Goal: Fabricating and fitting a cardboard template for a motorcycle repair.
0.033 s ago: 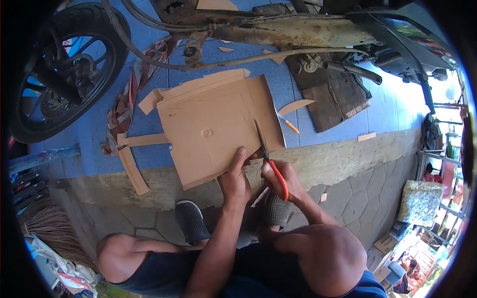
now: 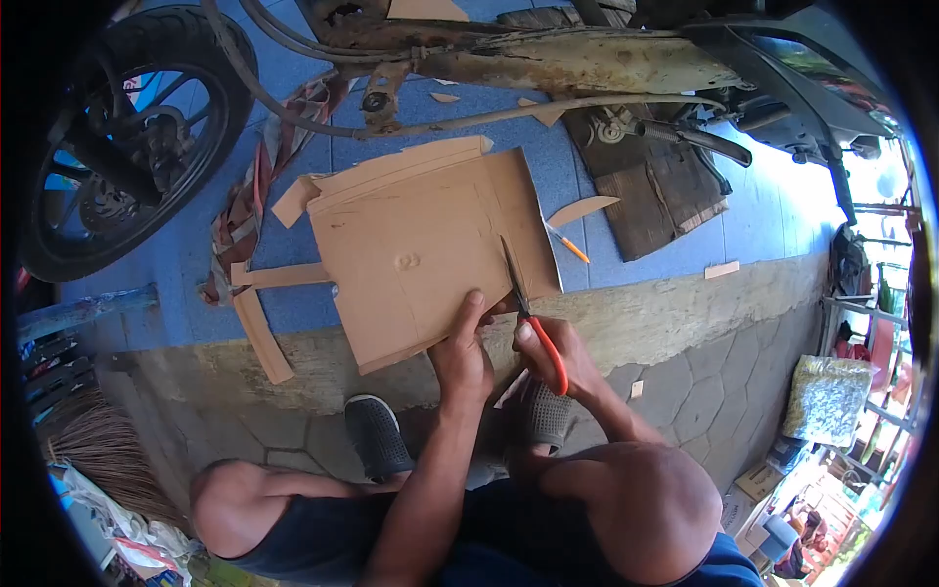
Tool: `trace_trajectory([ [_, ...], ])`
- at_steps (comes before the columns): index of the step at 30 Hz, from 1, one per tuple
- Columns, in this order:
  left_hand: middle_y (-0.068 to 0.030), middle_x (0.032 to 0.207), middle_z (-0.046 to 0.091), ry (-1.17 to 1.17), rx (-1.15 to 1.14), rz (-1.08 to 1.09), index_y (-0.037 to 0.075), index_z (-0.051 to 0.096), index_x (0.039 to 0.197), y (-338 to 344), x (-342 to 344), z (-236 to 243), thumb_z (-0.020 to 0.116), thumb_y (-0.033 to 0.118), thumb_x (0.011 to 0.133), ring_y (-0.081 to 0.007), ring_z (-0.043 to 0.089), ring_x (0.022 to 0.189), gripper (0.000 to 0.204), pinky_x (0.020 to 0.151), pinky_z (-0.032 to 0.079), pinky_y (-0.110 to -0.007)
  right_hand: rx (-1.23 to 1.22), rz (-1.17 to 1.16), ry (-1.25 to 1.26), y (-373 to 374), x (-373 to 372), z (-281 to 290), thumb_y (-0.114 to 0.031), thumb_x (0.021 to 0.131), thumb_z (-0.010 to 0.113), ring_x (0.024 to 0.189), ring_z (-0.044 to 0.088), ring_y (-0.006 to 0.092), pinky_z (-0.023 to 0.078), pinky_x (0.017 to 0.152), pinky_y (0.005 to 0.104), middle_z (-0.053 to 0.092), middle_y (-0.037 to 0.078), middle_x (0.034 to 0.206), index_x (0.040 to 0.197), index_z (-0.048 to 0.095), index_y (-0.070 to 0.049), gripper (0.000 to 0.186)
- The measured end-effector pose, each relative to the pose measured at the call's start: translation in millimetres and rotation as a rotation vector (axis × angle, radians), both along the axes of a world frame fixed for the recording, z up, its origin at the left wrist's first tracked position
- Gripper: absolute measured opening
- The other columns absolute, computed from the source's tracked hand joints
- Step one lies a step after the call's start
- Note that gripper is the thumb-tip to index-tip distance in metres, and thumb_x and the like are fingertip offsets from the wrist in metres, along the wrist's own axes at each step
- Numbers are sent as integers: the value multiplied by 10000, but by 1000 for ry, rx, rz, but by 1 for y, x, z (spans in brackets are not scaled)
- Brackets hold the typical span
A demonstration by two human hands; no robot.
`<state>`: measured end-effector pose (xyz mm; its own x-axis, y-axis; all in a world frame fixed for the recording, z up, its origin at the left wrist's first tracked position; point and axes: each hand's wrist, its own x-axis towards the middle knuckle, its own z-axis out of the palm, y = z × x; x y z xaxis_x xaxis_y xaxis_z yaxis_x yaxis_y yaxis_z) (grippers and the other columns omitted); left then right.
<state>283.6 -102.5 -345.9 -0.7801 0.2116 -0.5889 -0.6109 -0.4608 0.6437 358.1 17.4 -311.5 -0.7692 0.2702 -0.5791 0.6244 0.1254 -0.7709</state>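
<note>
A flat piece of brown cardboard (image 2: pixel 411 259) with folded edges lies over the blue tiles, its near edge jutting past the step. My left hand (image 2: pixel 464 354) grips that near edge, thumb on top and the other fingers underneath. Red-handled scissors (image 2: pixel 550 354) are in my right hand (image 2: pixel 562 360), at the cardboard's near right part. Their dark blade lies over the cardboard, pointing away from me along its right side; the lower blade is hidden beneath. An orange-and-white pen or cutter (image 2: pixel 569 245), too small to tell which, lies just right of the cardboard.
A motorcycle's rusty frame (image 2: pixel 577 64) crosses the far side, with its wheel (image 2: pixel 137 147) at the left. Cardboard strips (image 2: pixel 262 333) and a curved offcut (image 2: pixel 584 209) lie around. Dark wooden boards (image 2: pixel 655 196) sit far right. A broom (image 2: pixel 108 440) is at the lower left.
</note>
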Motion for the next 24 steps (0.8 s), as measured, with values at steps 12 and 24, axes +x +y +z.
trace_trajectory([
  [12, -75, 1034, 649, -72, 94, 10, 36, 555, 1199, 4, 10, 3, 666, 101, 900, -189, 651, 891, 325, 774, 521, -322, 54, -76, 42, 0, -3, -1, -577, 927, 549, 571, 555, 176, 443, 545, 355, 553, 93, 568, 748, 615, 36, 642],
  [24, -67, 1167, 589, -57, 153, -26, 22, 532, 1255, -2, 15, -9, 703, 34, 865, -179, 579, 1066, 427, 890, 479, -331, -75, -280, 97, -2, -3, -5, -518, 931, 597, 455, 437, 70, 314, 425, 248, 498, -2, 532, 761, 617, 8, 554],
])
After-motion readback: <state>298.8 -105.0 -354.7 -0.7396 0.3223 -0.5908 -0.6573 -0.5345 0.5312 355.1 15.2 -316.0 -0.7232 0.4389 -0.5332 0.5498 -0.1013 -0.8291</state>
